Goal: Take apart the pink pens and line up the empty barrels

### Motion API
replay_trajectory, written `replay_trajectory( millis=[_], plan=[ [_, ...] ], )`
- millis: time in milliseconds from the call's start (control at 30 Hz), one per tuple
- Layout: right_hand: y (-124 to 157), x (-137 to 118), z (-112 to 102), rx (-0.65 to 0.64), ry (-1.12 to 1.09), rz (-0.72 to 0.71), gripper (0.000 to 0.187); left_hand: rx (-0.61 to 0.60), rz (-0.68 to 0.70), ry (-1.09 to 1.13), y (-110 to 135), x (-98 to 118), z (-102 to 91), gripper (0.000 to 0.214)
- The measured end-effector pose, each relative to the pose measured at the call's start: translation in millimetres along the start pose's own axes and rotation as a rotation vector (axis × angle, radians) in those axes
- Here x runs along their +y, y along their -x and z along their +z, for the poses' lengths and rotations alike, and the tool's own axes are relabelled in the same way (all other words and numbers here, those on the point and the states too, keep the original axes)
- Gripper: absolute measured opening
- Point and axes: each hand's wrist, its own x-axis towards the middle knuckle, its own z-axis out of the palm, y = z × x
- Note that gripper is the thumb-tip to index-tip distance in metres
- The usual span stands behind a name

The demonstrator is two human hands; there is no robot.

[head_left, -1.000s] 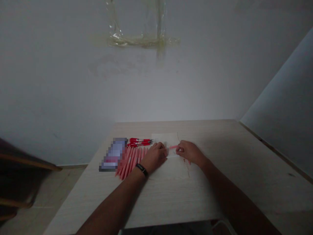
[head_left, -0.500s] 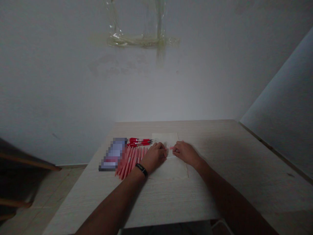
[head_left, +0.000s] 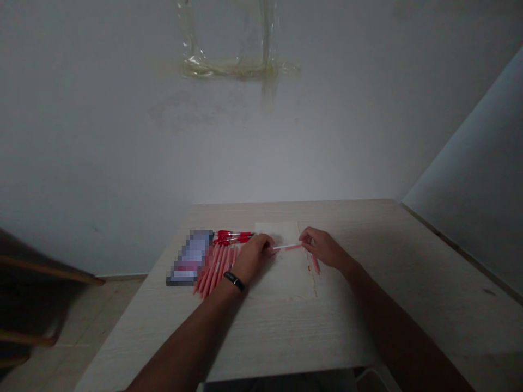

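Note:
My left hand point(head_left: 254, 256) and my right hand point(head_left: 324, 247) rest on a sheet of paper point(head_left: 286, 272) on the light wooden table point(head_left: 286, 326). Between them they hold a thin pink and white pen part point(head_left: 286, 247), each hand pinching one end. Another pink piece point(head_left: 315, 264) lies on the paper under my right hand. A row of several pink pen barrels point(head_left: 216, 261) lies just left of my left hand. Red pens point(head_left: 232, 237) lie behind the row. A black band sits on my left wrist point(head_left: 233, 280).
A blurred-out box point(head_left: 190, 257) lies left of the pink barrels. The table stands against a white wall with old tape marks point(head_left: 237, 60). A dark wooden piece of furniture point(head_left: 36, 294) is at the far left. The table's right side meets a slanted wall.
My hands have drawn apart, and the pink and white part now shows at full length between them. My right hand moved right, uncovering the pink piece on the paper.

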Motion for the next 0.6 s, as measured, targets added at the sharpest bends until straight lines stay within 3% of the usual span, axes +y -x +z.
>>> replay_trajectory(
  millis=[300, 600],
  plan=[
    [-1.3, 2.2, 1.1, 0.056, -0.032, -0.040, 0.021, -0.022, 0.012, -0.048, -1.2, 2.6, -3.7, 0.018],
    [0.4, 2.2, 1.4, 0.056, 0.001, -0.066, 0.019, -0.027, 0.000, -0.061, -0.9, 5.3, -6.0, 0.019]
  ],
)
